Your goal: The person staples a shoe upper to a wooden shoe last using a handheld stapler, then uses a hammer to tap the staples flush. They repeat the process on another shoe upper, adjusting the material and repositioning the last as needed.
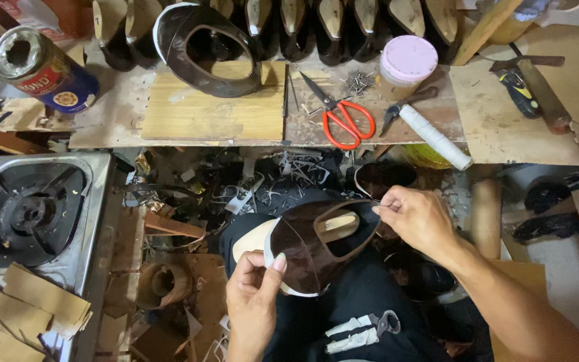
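Over the lap, the left hand (252, 295) pinches the toe edge of a dark brown shoe upper (316, 245) — the right hand (415, 218) pinches its rear edge. Farther off, red-handled scissors (345, 121) lie on the workbench (222, 114).

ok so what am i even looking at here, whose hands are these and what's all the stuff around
One picture, from a camera worn on a person's head, looking down at their lap. The left hand and right hand both grip a dark brown shoe upper pulled over a pale foot-shaped form. On the workbench above lie orange-handled scissors, loose nails, a pink-lidded jar, a white roll and a tin can. A gas burner sits on the left.
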